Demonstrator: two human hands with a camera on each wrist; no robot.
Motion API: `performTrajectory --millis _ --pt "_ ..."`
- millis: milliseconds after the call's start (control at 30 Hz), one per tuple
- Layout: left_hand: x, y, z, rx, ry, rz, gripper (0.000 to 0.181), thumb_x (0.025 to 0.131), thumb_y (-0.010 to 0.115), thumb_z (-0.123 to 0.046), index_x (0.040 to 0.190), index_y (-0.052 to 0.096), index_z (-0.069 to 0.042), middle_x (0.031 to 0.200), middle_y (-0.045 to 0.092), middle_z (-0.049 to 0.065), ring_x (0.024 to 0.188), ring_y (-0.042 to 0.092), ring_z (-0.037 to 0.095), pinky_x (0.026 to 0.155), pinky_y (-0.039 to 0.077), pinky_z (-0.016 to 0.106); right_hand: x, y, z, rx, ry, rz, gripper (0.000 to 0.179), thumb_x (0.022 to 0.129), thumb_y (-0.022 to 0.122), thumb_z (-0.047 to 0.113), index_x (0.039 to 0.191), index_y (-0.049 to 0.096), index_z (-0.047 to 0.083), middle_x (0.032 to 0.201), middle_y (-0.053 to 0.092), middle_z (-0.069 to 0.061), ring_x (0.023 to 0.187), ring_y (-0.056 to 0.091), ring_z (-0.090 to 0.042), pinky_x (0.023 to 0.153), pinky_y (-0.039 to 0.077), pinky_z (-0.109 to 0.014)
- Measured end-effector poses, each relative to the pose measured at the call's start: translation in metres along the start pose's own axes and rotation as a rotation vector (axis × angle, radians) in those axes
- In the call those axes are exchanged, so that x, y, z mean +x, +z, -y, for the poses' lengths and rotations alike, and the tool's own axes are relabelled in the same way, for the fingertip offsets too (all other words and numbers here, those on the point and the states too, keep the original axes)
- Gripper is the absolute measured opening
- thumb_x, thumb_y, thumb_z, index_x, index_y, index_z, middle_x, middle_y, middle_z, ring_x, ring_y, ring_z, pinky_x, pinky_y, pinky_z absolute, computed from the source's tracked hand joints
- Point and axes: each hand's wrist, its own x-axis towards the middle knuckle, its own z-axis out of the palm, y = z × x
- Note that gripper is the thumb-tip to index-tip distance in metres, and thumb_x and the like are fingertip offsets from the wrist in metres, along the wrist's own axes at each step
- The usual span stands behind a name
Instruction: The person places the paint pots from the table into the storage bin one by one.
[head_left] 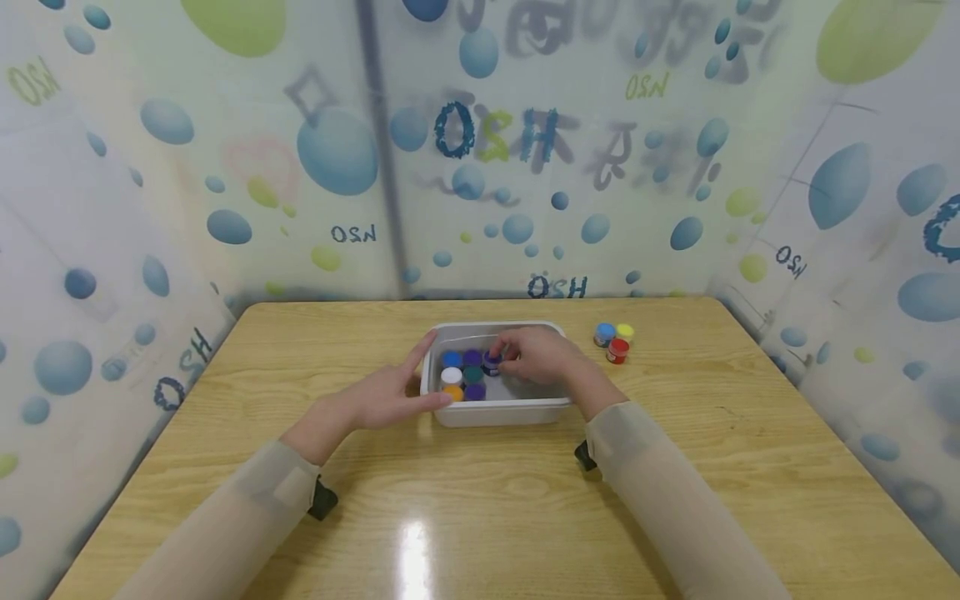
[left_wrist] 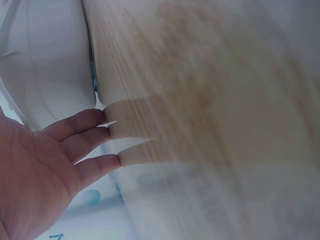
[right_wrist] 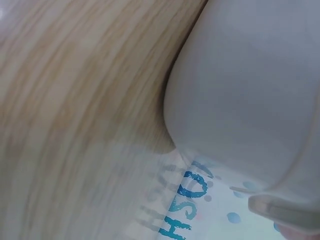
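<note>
A pale grey, rectangular plastic tub [head_left: 501, 414] sits between the 2 hands on a light, wood-grained table [head_left: 480, 492]. The left hand [head_left: 384, 397] spreads at the tub's left end, its thumb over the near rim and its forefinger reaching along to the far corner; the left wrist view shows 3 other fingers [left_wrist: 84, 142] extended beside the tub, slightly apart. The right hand [head_left: 536, 354] reaches inside, thumb and fingertips pinching a small round pot with a dark purple lid [head_left: 491, 363]; whether that pot rests on the tub's floor I cannot tell.

Inside, between the left thumb and the right fingertips, 6 more small lidded pots stand close together in 2 columns. The column nearer the left hand runs, far to near, blue pot [head_left: 452, 359], white pot [head_left: 451, 377], orange pot [head_left: 452, 393]; the orange lid is just beside the left thumb. The column nearer the right hand runs far purple pot [head_left: 472, 357], dark green pot [head_left: 473, 374], near purple pot [head_left: 475, 392].

Outside the tub, to the right of the right hand, 3 similar pots cluster on the table: light blue pot [head_left: 604, 334], yellow pot [head_left: 625, 333] and, nearest the wrist, red pot [head_left: 618, 351].
</note>
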Motion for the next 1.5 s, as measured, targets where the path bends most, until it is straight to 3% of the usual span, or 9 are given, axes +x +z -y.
performTrajectory --millis 200,300,500,733,933,1133,1267,1500 --pt "-0.001 -0.001 0.001 0.01 0.0 -0.009 0.115 0.098 0.056 -0.083 0.176 -0.013 -0.036 0.159 0.057 0.031 0.142 0.061 0.049 0.12 0.045 0.068 0.001 0.0 0.001 -0.005 -0.025 -0.031 0.019 0.102 0.076 0.028 0.121 0.076 0.026 0.108 0.077 0.005 0.096 0.07 -0.014 0.091 0.06 -0.038" --pt "-0.001 -0.001 0.0 0.012 0.0 -0.014 0.115 0.098 0.056 -0.083 0.176 -0.013 -0.037 0.159 0.057 0.031 0.141 0.062 0.049 0.119 0.046 0.067 -0.001 -0.002 -0.001 0.06 -0.06 -0.073 0.019 0.104 0.074 0.029 0.121 0.077 0.022 0.107 0.078 0.003 0.098 0.07 -0.016 0.092 0.06 -0.04" --pt "-0.001 0.0 0.001 -0.003 -0.004 -0.011 0.114 0.097 0.058 -0.084 0.176 -0.013 -0.04 0.161 0.057 0.027 0.145 0.06 0.048 0.121 0.045 0.067 -0.013 -0.011 -0.004 0.234 -0.107 -0.136 0.024 0.107 0.071 0.027 0.127 0.076 0.016 0.104 0.077 -0.002 0.088 0.068 -0.019 0.079 0.059 -0.034" --pt "0.0 0.001 -0.001 -0.007 0.008 -0.012 0.116 0.097 0.059 -0.083 0.176 -0.013 -0.039 0.16 0.059 0.026 0.144 0.06 0.047 0.122 0.044 0.065 -0.036 -0.032 -0.015 0.333 -0.098 -0.211 0.027 0.109 0.069 0.024 0.131 0.074 0.01 0.102 0.078 -0.009 0.081 0.068 -0.028 0.072 0.058 -0.035" --pt "-0.001 0.0 0.0 -0.006 0.009 -0.009 0.116 0.098 0.059 -0.082 0.176 -0.013 -0.036 0.16 0.058 0.026 0.145 0.06 0.047 0.123 0.043 0.066 -0.059 -0.046 -0.043 0.33 -0.019 -0.277 0.029 0.108 0.069 0.026 0.131 0.074 0.009 0.105 0.078 -0.019 0.081 0.069 -0.028 0.069 0.057 -0.033" --pt "-0.001 0.0 0.0 0.001 0.005 -0.008 0.116 0.098 0.058 -0.082 0.176 -0.014 -0.037 0.16 0.058 0.028 0.145 0.06 0.048 0.122 0.044 0.066 -0.083 -0.05 -0.08 0.344 0.016 -0.292 0.028 0.109 0.068 0.025 0.13 0.073 0.007 0.103 0.077 -0.02 0.079 0.067 -0.036 0.065 0.056 -0.034" --pt "-0.001 0.0 -0.001 -0.003 -0.008 -0.006 0.116 0.097 0.058 -0.083 0.176 -0.014 -0.039 0.161 0.057 0.028 0.145 0.059 0.048 0.123 0.043 0.066 -0.098 -0.05 -0.104 0.327 0.043 -0.279 0.03 0.11 0.068 0.024 0.131 0.072 0.003 0.106 0.077 -0.022 0.081 0.068 -0.031 0.071 0.058 -0.036" --pt "0.0 0.0 -0.001 -0.012 -0.013 0.003 0.116 0.097 0.059 -0.082 0.175 -0.016 -0.039 0.163 0.053 0.029 0.148 0.056 0.049 0.124 0.042 0.067 -0.113 -0.051 -0.134 0.254 0.127 -0.281 0.029 0.11 0.069 0.026 0.129 0.072 0.004 0.106 0.076 -0.02 0.078 0.065 -0.022 0.068 0.053 -0.031"
